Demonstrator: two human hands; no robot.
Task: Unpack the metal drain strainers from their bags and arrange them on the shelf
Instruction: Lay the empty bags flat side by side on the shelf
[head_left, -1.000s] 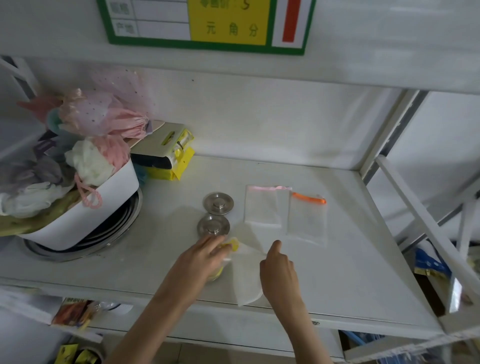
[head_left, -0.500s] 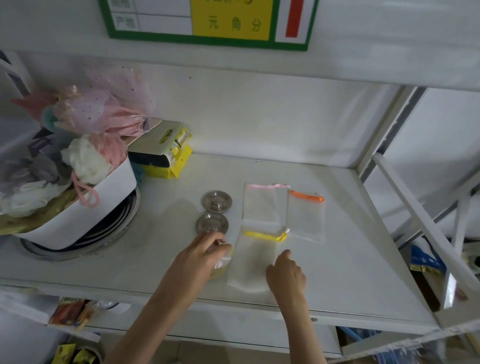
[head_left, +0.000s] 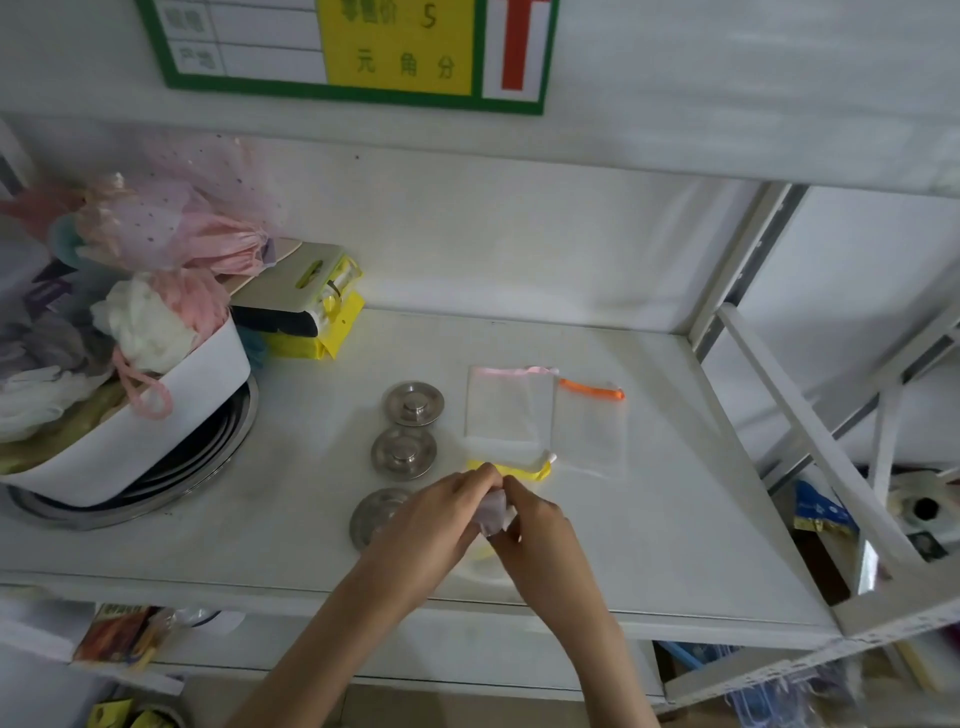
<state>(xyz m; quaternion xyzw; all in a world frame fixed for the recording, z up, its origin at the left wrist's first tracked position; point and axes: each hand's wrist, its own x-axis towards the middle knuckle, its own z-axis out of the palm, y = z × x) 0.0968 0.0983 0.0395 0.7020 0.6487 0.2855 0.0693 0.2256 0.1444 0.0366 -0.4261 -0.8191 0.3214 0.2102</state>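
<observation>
**A:** While your left hand (head_left: 431, 519) and right hand (head_left: 540, 535) met near the shelf's (head_left: 675, 519) front edge, what were you gripping?

**B:** You had both hands pinched on a crumpled white scrap (head_left: 496, 512), probably wrapping; the yellow-trimmed bag (head_left: 511, 470) lay just beyond your fingertips, seemingly emptied.

**A:** And the strainers?

**B:** You had the nearest strainer (head_left: 376, 514) just left of your left hand, partly hidden by it. Beyond it the middle strainer (head_left: 404, 453) and the far strainer (head_left: 413, 404) continued one tidy column, likely so the row reads neatly.

**A:** The other bags?

**B:** You had the pink-trimmed bag (head_left: 509, 405) and orange-trimmed bag (head_left: 589, 426) flat, side by side to the right, clear of the row.
</observation>
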